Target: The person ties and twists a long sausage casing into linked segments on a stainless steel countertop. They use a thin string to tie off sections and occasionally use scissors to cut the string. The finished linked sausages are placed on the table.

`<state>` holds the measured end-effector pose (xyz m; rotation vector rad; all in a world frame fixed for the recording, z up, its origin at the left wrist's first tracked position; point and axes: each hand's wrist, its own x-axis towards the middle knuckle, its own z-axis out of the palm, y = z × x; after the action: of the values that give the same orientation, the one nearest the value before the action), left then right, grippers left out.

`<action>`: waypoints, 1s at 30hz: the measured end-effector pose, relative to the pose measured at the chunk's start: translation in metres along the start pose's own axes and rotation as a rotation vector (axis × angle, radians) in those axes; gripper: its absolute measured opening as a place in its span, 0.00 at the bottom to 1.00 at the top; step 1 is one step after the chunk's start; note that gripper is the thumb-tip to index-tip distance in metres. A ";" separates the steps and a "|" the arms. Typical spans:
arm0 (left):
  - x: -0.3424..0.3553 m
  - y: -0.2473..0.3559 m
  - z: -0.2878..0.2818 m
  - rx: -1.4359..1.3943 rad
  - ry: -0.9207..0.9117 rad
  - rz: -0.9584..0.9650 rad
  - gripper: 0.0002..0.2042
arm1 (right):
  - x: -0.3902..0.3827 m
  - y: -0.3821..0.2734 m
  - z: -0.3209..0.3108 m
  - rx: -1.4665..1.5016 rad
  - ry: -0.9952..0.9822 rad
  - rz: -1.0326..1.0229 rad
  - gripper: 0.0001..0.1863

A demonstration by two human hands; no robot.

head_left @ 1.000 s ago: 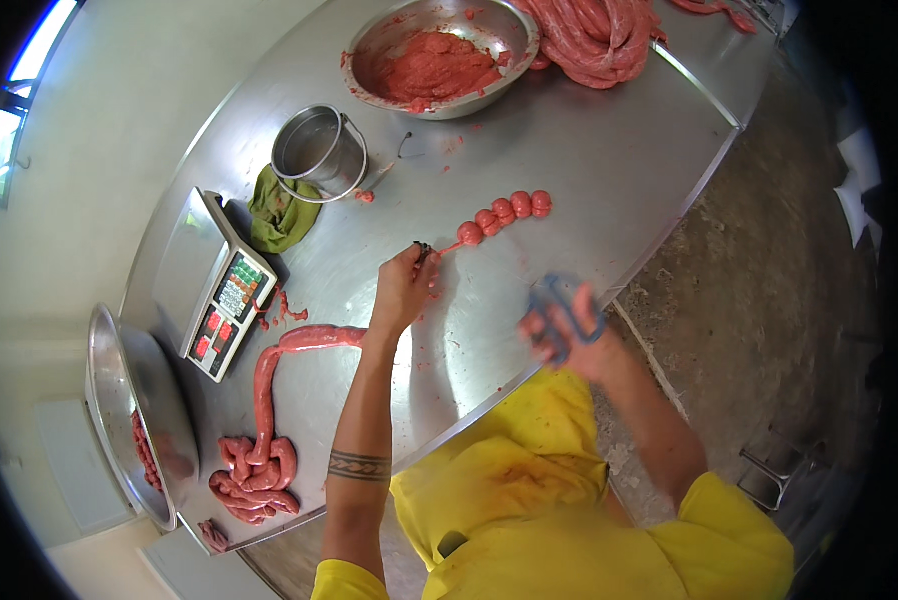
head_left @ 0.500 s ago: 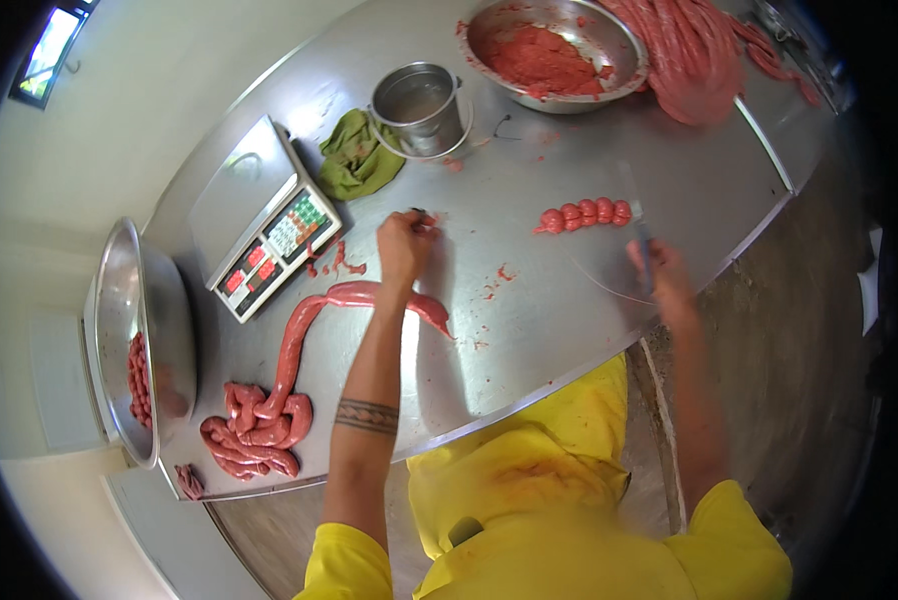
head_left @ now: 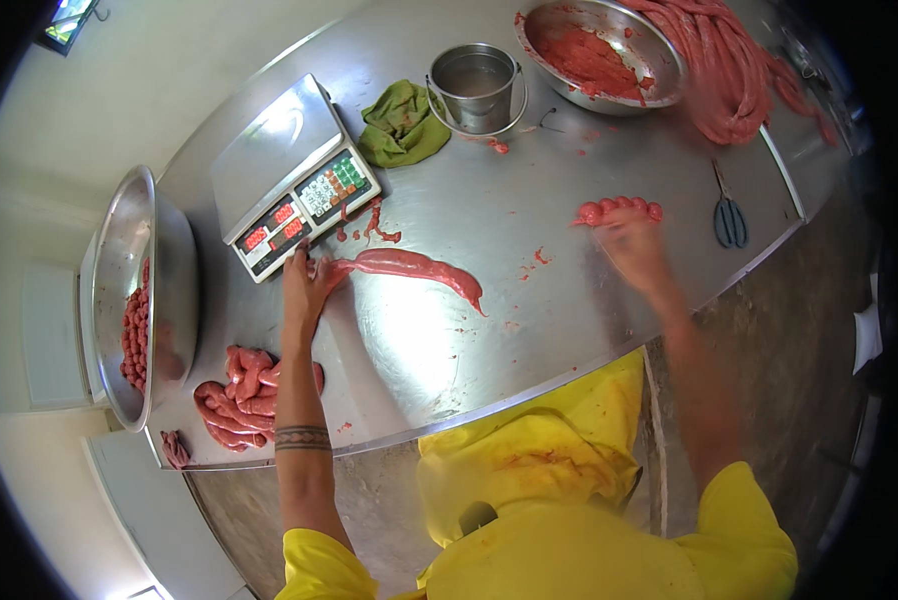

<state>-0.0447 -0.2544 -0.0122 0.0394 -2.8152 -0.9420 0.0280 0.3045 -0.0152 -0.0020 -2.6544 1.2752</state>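
Observation:
My left hand [head_left: 307, 284] is by the front edge of the scale, with its fingers closed around a long, filled raw sausage [head_left: 409, 264]. The sausage's tapered end lies to the right, on the steel table. Below, a coiled pile of raw sausage [head_left: 237, 408] is partly covered by my left forearm. My right hand [head_left: 631, 250] is smeared by motion and overlaps the near side of a short string of tied round sausage links [head_left: 617, 208]. Its fingers cannot be made out. Scissors [head_left: 729, 215] with dark handles lie on the table to its right.
A digital scale [head_left: 294, 180] stands at left, beside a green cloth [head_left: 401, 125] and a small metal pail [head_left: 476, 90]. Farther back are a bowl of ground meat [head_left: 594, 62] and heaped casings [head_left: 714, 75]. A large bowl [head_left: 174, 300] with small links stands at the left edge.
The scissors have left my right hand and lie on the table; that hand has moved left to the links. My left hand has moved left and nearer, onto the long sausage. The view has shifted.

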 end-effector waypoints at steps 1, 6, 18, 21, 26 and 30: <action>-0.014 -0.014 -0.003 0.146 0.039 0.066 0.21 | -0.003 -0.029 0.035 -0.049 -0.130 -0.072 0.14; -0.081 -0.037 -0.026 0.394 0.082 0.009 0.19 | -0.021 -0.132 0.172 -0.346 0.099 -0.358 0.20; -0.092 0.019 -0.132 0.200 0.306 0.127 0.09 | 0.018 -0.160 0.142 -0.029 -0.325 -0.075 0.09; -0.107 -0.008 -0.104 0.376 0.139 0.071 0.11 | 0.019 -0.142 0.126 0.038 -0.232 -0.092 0.09; -0.128 -0.010 -0.018 0.383 -0.191 0.282 0.37 | -0.011 -0.099 0.109 -0.058 -0.269 -0.031 0.10; -0.130 0.006 0.008 0.458 -0.196 0.209 0.43 | -0.024 -0.084 0.108 -0.054 -0.163 -0.021 0.11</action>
<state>0.0819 -0.2343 -0.0348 -0.2972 -3.0738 -0.2580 0.0397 0.1661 -0.0209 0.1278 -2.8172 1.2458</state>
